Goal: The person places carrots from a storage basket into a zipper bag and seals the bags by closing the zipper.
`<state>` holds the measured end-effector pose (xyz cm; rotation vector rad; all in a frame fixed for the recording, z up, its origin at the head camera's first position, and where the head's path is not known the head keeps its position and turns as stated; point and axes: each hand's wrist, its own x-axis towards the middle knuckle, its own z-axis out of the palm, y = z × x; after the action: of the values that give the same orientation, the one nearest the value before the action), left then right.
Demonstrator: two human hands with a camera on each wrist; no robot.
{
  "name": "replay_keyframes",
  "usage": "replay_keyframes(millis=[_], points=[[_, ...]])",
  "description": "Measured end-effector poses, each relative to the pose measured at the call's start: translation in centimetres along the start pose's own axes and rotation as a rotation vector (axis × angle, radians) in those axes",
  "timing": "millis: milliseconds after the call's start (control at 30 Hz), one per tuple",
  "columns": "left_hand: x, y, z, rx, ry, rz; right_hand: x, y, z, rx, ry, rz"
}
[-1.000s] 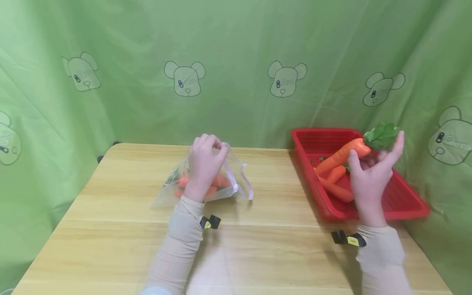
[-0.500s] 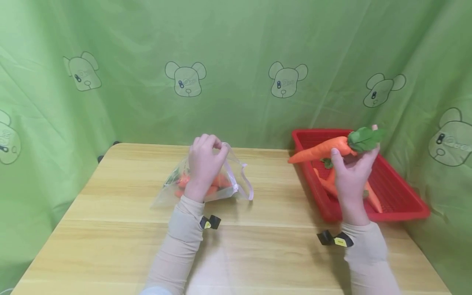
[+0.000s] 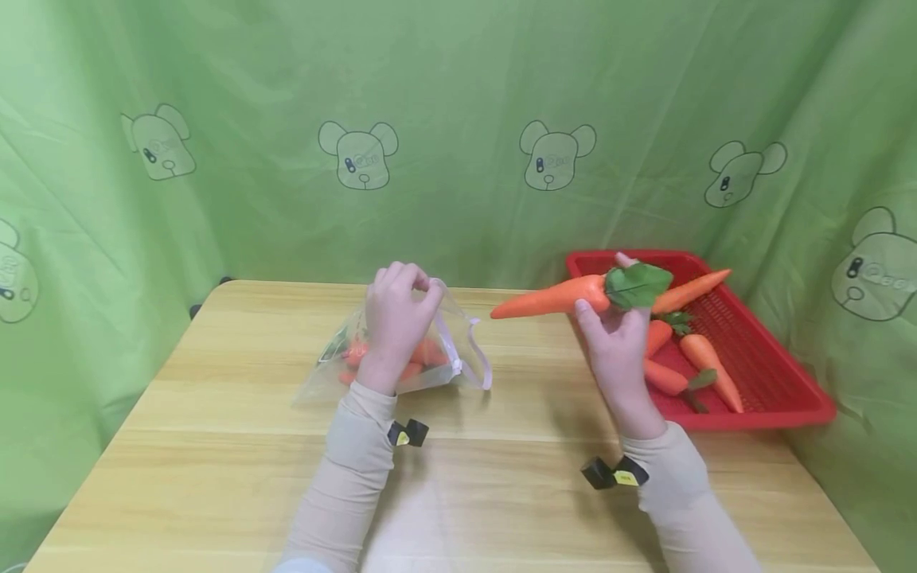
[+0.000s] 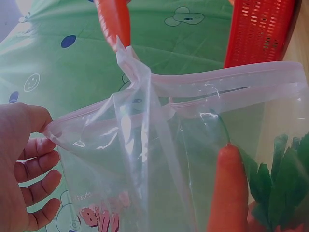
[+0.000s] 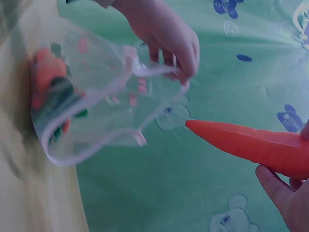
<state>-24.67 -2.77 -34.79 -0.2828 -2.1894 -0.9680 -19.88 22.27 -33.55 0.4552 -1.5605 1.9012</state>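
Observation:
My left hand (image 3: 401, 318) pinches the upper edge of a clear zip bag (image 4: 130, 159) between thumb and forefinger, its other fingers loosely curled. The bag's mouth gapes toward the right, and carrots (image 4: 229, 188) with green leaves lie inside it. Right of the bag, my right hand (image 3: 618, 350) grips an orange carrot (image 3: 552, 297) near its leafy top (image 3: 637, 285). That carrot is raised above the table, its thin tip pointing left at the bag's opening. In the right wrist view the carrot tip is a short way from the bag's mouth.
A red plastic basket (image 3: 795, 374) stands at the right of the wooden table (image 3: 501, 493), with several carrots (image 3: 709, 366) in it. A green printed curtain (image 3: 458, 215) hangs behind and along both sides.
My right hand has carried the carrot left from over the basket toward the bag, levelling it out. More carrots in the basket now show. My left hand and the bag have stayed put.

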Motion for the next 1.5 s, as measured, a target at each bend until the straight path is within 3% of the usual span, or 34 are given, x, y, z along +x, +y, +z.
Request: replay_keyframes(millis=[133, 467, 700, 967, 1333, 1500], points=[[0.0, 0.1, -0.1, 0.000, -0.001, 0.001, -0.7, 0.6, 1.1, 0.003, -0.037, 0.066], [0.0, 0.1, -0.1, -0.002, 0.001, 0.002, -1.9, 2.1, 2.9, -0.118, -0.144, 0.237], [0.0, 0.0, 0.0, -0.004, 0.001, -0.004, -2.5, 3.1, 3.2, -0.321, -0.235, 0.308], [0.1, 0.0, 0.0, 0.002, 0.022, 0.017, -2.9, 3.8, 3.4, -0.426, -0.367, 0.341], [0.0, 0.1, 0.0, 0.010, 0.016, 0.013, -3.4, 4.3, 3.7, -0.505, -0.413, 0.292], [-0.1, 0.1, 0.0, 0.007, 0.008, 0.007, -3.6, 4.3, 3.8, -0.478, -0.441, 0.306]])
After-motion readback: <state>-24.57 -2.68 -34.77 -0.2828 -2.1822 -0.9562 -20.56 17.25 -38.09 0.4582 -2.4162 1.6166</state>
